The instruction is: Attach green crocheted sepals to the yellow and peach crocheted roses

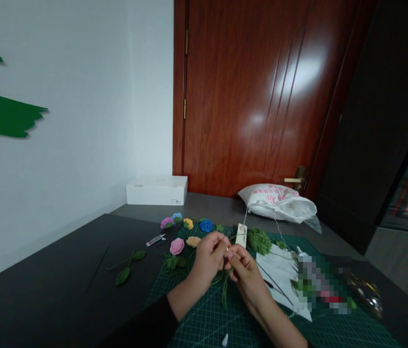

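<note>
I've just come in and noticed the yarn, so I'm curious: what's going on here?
A person's left hand and right hand meet above a green mat, fingers pinched around green yarn and a thin shiny piece; which hand holds which is hard to tell. A yarn ball lies just beyond the right hand. Yarn flowers, including a pink flower and a blue flower, lie beyond the left.

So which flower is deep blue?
The deep blue flower sits just right of the yellow flower; the light blue flower, left of the yellow one, is much paler.
</note>
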Demonstrator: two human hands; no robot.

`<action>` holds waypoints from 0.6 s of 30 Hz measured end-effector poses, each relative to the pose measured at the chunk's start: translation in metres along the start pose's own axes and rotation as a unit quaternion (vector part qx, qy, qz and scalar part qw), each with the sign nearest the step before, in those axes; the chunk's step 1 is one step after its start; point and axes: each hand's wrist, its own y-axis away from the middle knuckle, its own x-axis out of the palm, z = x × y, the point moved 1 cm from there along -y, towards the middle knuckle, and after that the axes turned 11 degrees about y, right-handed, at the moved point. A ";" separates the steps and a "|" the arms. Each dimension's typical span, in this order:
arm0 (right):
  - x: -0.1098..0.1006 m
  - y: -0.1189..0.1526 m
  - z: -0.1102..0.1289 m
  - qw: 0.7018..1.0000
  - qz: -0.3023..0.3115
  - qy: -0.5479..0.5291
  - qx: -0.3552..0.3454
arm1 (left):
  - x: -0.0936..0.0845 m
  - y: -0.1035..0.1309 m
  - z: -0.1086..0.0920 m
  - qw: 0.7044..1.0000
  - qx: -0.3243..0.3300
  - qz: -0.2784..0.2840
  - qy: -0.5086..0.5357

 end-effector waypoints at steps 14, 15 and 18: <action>0.002 0.004 -0.002 0.999 0.015 -0.003 -0.029 | 0.000 -0.004 -0.001 0.989 -0.048 0.096 0.101; 0.001 0.004 -0.001 0.999 0.015 -0.005 -0.033 | 0.000 -0.003 -0.002 0.987 -0.047 0.114 0.103; 0.002 0.004 0.000 0.999 0.020 -0.015 -0.035 | 0.000 -0.001 -0.004 0.990 -0.036 0.107 0.079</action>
